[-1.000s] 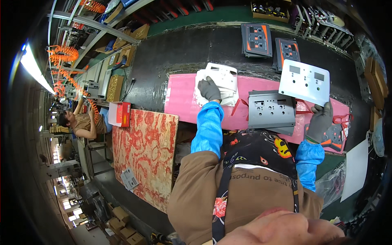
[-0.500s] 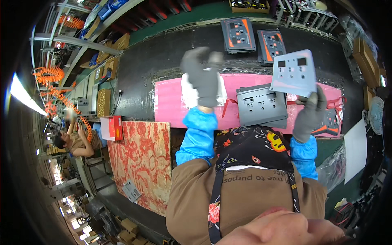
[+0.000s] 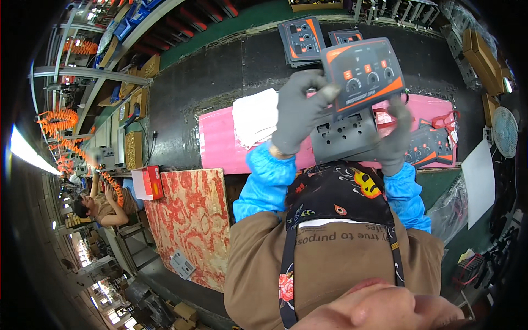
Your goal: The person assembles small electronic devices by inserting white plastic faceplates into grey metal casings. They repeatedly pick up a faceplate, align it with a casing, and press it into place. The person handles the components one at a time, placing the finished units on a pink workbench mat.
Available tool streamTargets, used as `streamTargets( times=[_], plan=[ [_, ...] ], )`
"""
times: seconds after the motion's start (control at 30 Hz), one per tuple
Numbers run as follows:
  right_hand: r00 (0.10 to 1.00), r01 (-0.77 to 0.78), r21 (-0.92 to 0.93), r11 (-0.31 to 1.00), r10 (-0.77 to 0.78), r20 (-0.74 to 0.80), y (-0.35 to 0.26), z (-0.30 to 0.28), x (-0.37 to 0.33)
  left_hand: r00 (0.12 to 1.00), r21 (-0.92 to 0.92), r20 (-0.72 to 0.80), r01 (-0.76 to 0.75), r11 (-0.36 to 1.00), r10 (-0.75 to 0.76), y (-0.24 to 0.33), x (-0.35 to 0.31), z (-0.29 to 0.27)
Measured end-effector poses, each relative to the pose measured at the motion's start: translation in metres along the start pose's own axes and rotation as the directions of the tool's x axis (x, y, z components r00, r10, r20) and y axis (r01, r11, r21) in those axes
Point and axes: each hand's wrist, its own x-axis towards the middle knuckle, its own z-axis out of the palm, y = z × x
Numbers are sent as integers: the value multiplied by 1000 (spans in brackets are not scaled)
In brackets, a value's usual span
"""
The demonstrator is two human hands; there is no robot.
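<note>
A dark grey control panel faceplate (image 3: 367, 69) with orange bands is raised over the bench, its printed face showing. My left hand (image 3: 302, 110), in a grey glove, pinches its left edge between thumb and fingers. At its lower right corner, my gloved right hand (image 3: 393, 135) has its fingers closed, partly behind the plate. Below, a stack of grey metal panels (image 3: 344, 137) with cut-out holes lies on the pink mat (image 3: 217, 137). White sheets (image 3: 254, 118) lie beside my left hand. More printed faceplates (image 3: 426, 148) rest to the right of my right hand.
Stacked faceplates (image 3: 303, 38) sit at the far side of the black bench (image 3: 181, 110). A red-patterned board (image 3: 190, 220) stands left of me, with a red box (image 3: 148, 183) at its corner. Another person (image 3: 104, 206) works at far left. A fan (image 3: 504, 132) is at right.
The faceplate has turned from its pale back to its printed face and moved left. My left hand has come from the white sheets to its left edge.
</note>
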Motion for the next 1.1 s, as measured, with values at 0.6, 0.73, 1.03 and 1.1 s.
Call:
streamTargets(
  times=[0.6,0.73,1.03,1.1],
  plan=[
    [531,-405,-352,844,531,660,67,-43,-28,853,201,-177,519,831,-491,-130,-116,-19],
    [590,-357,-349,866,499,634,74,-37,-34,827,193,-212,558,807,-521,-143,-117,-14],
    [514,-483,-313,818,554,655,80,-38,-39,763,26,-225,626,779,-606,-141,-118,-7],
    [523,-497,-301,814,557,645,81,-38,-42,768,21,-217,621,784,-603,-141,-119,-7]
  ],
)
